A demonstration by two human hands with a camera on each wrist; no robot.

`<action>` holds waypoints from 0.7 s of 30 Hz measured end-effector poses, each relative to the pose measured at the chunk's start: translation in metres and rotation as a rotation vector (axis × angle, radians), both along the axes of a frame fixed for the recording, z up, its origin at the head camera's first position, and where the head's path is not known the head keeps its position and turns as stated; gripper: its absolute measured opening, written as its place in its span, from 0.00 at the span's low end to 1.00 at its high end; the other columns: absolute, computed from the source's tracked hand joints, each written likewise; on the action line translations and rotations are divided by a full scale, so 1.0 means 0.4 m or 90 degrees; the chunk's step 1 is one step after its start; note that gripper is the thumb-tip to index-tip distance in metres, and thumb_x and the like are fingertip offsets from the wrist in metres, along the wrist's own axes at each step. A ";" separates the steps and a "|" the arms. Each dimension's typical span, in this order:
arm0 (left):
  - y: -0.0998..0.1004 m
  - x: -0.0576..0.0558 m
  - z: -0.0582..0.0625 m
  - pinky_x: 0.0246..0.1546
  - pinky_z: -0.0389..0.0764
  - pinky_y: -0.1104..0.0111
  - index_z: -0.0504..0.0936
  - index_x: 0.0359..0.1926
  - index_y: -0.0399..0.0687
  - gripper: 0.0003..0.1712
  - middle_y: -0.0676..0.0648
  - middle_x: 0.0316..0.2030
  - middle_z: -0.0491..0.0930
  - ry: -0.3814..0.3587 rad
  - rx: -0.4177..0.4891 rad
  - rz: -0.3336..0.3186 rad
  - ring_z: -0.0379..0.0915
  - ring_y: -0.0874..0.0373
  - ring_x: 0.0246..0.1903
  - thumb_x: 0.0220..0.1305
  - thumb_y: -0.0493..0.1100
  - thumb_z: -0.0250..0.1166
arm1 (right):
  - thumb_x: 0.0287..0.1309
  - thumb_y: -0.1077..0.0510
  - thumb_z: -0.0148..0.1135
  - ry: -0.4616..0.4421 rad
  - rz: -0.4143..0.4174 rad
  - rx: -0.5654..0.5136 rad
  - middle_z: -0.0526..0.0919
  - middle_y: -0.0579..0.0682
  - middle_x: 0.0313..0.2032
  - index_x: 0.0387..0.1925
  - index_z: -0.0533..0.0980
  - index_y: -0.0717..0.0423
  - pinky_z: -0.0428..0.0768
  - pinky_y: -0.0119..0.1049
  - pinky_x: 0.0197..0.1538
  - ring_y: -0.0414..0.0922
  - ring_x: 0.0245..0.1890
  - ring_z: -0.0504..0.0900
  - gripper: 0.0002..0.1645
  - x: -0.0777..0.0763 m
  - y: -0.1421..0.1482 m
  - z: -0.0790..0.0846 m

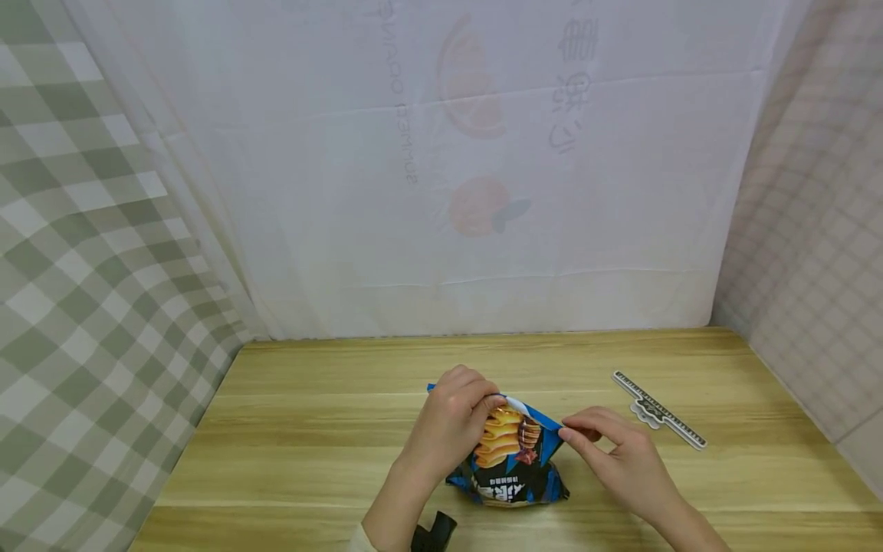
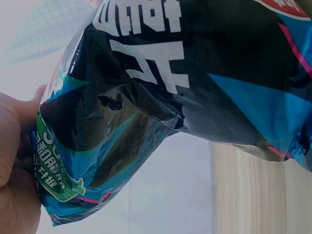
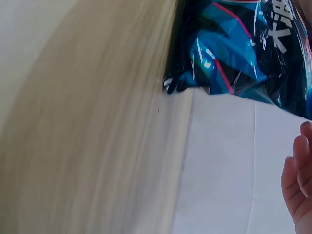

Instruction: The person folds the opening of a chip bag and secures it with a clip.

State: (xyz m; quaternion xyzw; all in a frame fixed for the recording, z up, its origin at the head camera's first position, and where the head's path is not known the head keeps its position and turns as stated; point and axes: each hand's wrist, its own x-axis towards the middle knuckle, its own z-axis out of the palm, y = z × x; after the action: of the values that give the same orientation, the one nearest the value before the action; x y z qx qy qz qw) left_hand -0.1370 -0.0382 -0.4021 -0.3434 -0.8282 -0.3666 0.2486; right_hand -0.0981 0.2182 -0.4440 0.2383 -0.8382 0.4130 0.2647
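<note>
Bag (image 1: pixel 513 456) over the table (image 1: pixel 297 445): probably light, slick, crushable; hold by the flat edge (image 1: pixel 541 416). Left hand (image 1: pixel 450 414) grips this edge, fingers curled; right hand (image 1: pixel 616 458) pinches its corner (image 1: pixel 555 437).

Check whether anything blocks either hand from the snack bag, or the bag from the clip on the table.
Nothing visible blocks the hands: the left hand and right hand both hold the top edge of the snack bag. Between the bag and the clip, only the right hand stands partly in the way.
</note>
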 end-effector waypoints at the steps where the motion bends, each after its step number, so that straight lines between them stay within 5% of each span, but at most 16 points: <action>1: 0.000 -0.001 0.000 0.40 0.80 0.73 0.88 0.34 0.45 0.03 0.53 0.32 0.84 0.000 0.000 -0.001 0.78 0.60 0.36 0.64 0.35 0.75 | 0.47 0.76 0.77 -0.001 -0.008 0.001 0.87 0.40 0.35 0.38 0.88 0.49 0.78 0.22 0.34 0.33 0.32 0.81 0.22 0.001 0.004 0.002; 7: 0.000 -0.003 -0.003 0.40 0.79 0.73 0.88 0.34 0.45 0.03 0.54 0.32 0.83 -0.003 0.000 0.000 0.77 0.60 0.35 0.64 0.34 0.75 | 0.57 0.69 0.76 -0.028 -0.048 0.050 0.87 0.40 0.34 0.39 0.87 0.48 0.79 0.23 0.34 0.32 0.33 0.81 0.14 -0.005 0.056 0.013; 21: -0.001 -0.003 -0.003 0.41 0.80 0.72 0.89 0.34 0.44 0.03 0.54 0.32 0.84 0.012 0.001 0.000 0.78 0.60 0.36 0.64 0.34 0.75 | 0.51 0.57 0.83 -0.076 -0.136 0.233 0.86 0.42 0.40 0.45 0.86 0.54 0.82 0.38 0.34 0.40 0.36 0.81 0.19 -0.049 0.216 0.010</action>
State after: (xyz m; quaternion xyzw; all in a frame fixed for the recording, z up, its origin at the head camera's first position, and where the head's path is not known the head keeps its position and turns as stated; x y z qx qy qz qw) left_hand -0.1382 -0.0386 -0.4031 -0.3466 -0.8256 -0.3638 0.2566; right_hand -0.1177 0.3044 -0.4401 0.1671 -0.9340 0.2369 0.2089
